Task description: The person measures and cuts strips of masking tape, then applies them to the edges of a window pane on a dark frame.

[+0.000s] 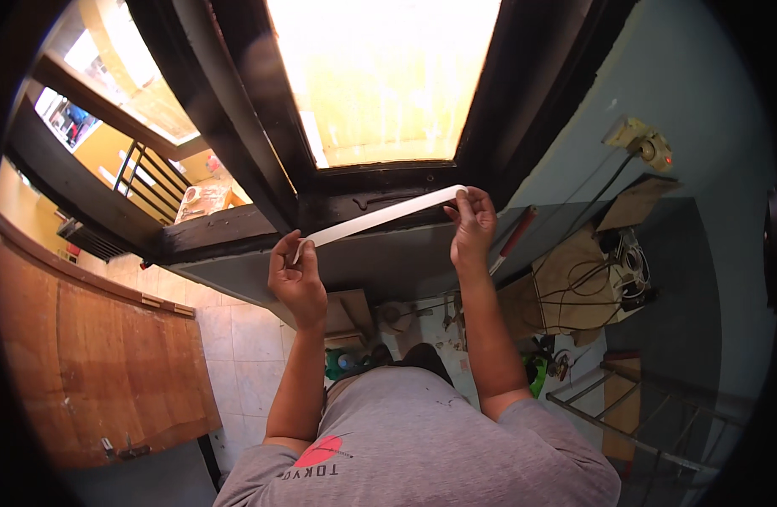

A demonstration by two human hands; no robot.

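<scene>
Both hands are raised in front of the body, each pinching one end of the same long white strip (380, 216). The left hand (299, 286) grips the lower end between thumb and fingers, the strip's tip bending down there; the right hand (474, 226) holds the upper end, its thumb pressed on the face of the strip. Between them the strip runs nearly straight, slanting up toward the right, in front of the lower part of a dark window frame (388, 176). Whether it touches the frame, I cannot tell.

Above the strip, the frame surrounds a bright pane (380, 89). To the left is an opening, through which black railings (147, 182) show. Just beside the right forearm, a red-handled tool (518, 231) leans at a slant near the wall. Farther right, a wall socket (637, 142) with a small red light has a dark cable (610, 190) plugged in, and below it loops of wire lie over a plywood board (566, 258).

Below the hands is the person's grey shirt (430, 439) with a red round print. At lower left, a brown wooden panel (126, 363) stands beside pale floor tiles (249, 334); at lower right is a metal ladder-like frame (642, 441).
</scene>
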